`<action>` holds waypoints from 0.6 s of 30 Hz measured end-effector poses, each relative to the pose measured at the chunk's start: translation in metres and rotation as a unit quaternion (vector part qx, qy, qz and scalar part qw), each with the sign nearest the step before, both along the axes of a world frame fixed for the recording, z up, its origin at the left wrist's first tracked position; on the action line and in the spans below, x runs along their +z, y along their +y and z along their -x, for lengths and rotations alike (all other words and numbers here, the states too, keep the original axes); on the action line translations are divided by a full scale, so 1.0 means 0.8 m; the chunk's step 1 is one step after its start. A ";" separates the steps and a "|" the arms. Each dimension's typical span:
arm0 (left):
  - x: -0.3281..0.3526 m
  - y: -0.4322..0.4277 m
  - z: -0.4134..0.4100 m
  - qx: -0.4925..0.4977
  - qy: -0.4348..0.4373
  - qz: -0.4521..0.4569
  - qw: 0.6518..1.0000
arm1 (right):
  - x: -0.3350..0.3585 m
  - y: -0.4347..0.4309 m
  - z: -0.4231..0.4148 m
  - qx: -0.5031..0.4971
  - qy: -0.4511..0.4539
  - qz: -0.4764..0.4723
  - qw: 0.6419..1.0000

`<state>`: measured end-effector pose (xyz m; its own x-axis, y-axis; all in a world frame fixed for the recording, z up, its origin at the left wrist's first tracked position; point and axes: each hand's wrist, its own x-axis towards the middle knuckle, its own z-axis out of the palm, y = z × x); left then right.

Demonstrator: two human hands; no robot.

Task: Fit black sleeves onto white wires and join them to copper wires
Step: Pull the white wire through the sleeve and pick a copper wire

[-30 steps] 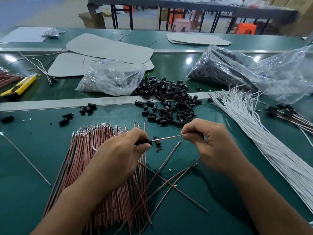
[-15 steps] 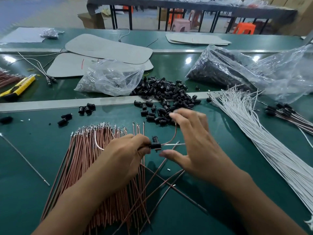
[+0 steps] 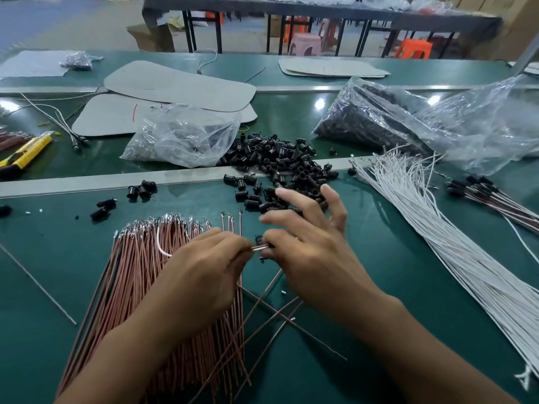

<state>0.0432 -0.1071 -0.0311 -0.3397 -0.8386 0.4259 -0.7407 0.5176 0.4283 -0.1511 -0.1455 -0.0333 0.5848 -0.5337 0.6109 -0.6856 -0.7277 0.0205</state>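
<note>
From the head camera, the only view we have, both hands meet over the green table [image 3: 379,301]. Our left hand [image 3: 204,266] is clenched, its fingertips pinching the white wire [image 3: 256,248], whose slack loops out at nine o'clock of that hand. The black sleeve [image 3: 259,238] sits on that wire's bare end, right between the hands. Our right hand [image 3: 315,258] has its four fingers fanned out straight, with only the thumb down at the sleeve (it is blurred, so we cannot tell whether it pins the sleeve or merely touches it).

We judge the step to be seating the sleeve on the wire. The next move calls for a copper lead from the copper wires [image 3: 140,287] lying under the left hand at seven o'clock. Spare parts lie close: the sleeve heap [image 3: 280,164] at twelve o'clock and the white bundle [image 3: 437,243] at three.
</note>
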 end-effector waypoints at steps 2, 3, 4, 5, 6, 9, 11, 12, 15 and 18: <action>0.001 -0.002 -0.009 0.021 -0.005 -0.006 1.000 | 0.002 -0.006 0.011 0.010 -0.030 -0.033 0.999; 0.002 -0.003 -0.017 0.033 -0.006 -0.011 0.999 | 0.003 -0.009 0.017 0.016 -0.048 -0.065 0.997; 0.003 -0.004 -0.025 0.043 -0.012 -0.016 0.999 | 0.004 -0.011 0.022 0.016 -0.064 -0.102 0.993; 0.004 -0.005 -0.033 0.051 -0.024 -0.022 0.998 | 0.005 -0.012 0.026 0.012 -0.075 -0.134 0.988; 0.005 -0.006 -0.040 0.055 -0.039 -0.025 0.997 | 0.005 -0.012 0.030 0.008 -0.082 -0.157 0.984; 0.007 -0.009 -0.056 0.060 -0.059 -0.030 0.996 | 0.003 -0.015 0.037 0.022 -0.102 -0.185 0.977; 0.006 -0.008 -0.057 0.055 -0.062 -0.027 0.996 | 0.001 -0.016 0.035 0.048 -0.111 -0.194 0.973; 0.005 -0.007 -0.053 0.048 -0.061 -0.028 0.997 | 0.000 -0.016 0.033 0.060 -0.112 -0.197 0.972; 0.004 -0.001 -0.029 0.012 -0.036 -0.060 0.998 | -0.010 -0.014 0.023 0.094 -0.118 -0.224 0.963; 0.003 -0.001 -0.016 -0.009 -0.009 -0.063 0.998 | -0.014 -0.016 0.021 0.115 -0.141 -0.283 0.942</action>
<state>0.0556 -0.1078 -0.0288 -0.3621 -0.8787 0.3110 -0.7397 0.4739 0.4778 -0.1675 -0.1579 -0.0446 0.5807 -0.7000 0.4156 -0.4292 -0.6971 -0.5744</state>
